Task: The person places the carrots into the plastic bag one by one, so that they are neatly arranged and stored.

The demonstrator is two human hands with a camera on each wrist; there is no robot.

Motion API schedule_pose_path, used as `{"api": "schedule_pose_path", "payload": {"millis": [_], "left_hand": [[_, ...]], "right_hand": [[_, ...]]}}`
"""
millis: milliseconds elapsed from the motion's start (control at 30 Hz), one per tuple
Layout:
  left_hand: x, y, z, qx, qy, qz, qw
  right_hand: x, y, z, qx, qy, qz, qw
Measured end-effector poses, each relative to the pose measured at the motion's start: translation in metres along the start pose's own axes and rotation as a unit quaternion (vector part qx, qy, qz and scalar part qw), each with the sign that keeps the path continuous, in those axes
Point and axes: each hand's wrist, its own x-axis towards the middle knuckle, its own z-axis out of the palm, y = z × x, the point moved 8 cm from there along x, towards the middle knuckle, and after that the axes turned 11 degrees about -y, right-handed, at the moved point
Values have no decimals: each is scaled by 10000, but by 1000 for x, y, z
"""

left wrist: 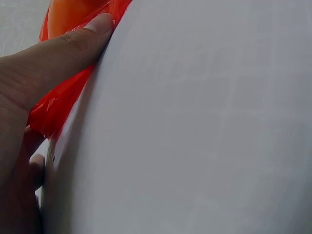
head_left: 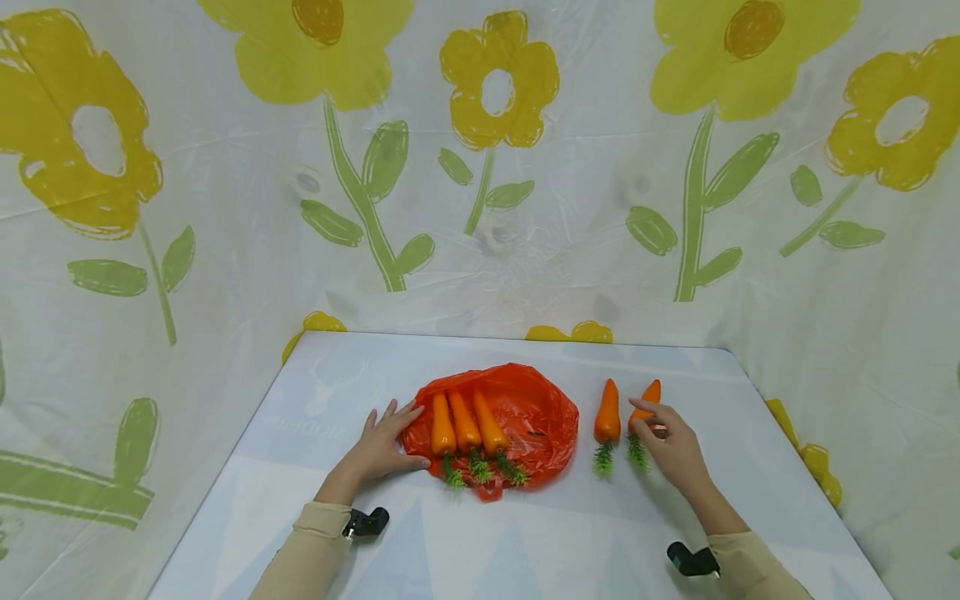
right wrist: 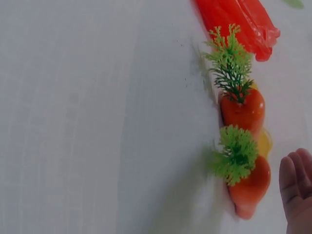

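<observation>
A red plastic bag [head_left: 536,425] lies spread on the table, with three toy carrots [head_left: 442,429] in its left part, green tops toward me. Along the bag's left edge rests my left hand [head_left: 381,446], fingers spread and thumb extended; the left wrist view shows the thumb [left wrist: 73,46] against the red plastic. Two more toy carrots lie right of the bag: a nearer one [head_left: 607,412] and the rightmost carrot [right wrist: 251,187]. My right hand [head_left: 670,442] hovers by the rightmost one, partly covering it in the head view. In the right wrist view its fingers [right wrist: 290,178] are apart from that carrot.
The pale table [head_left: 465,558] carries faint triangle patterns. A curtain [head_left: 570,192] with yellow flowers surrounds its back and sides. Each wrist wears a small black camera, such as the right one [head_left: 692,560].
</observation>
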Motion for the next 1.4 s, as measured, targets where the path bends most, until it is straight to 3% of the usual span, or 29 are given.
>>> {"api": "schedule_pose_path", "payload": {"millis": [267, 967, 1400], "left_hand": [[1, -1, 0, 12, 7, 0, 10000], [0, -1, 1, 91, 0, 57, 9999], [0, -2, 2, 76, -38, 10, 10000]], "right_hand": [[1, 11, -4, -140, -98, 390, 9991], [1, 31, -4, -111, -199, 954, 9952], [10, 55, 9, 122, -508, 1718, 9838]]}}
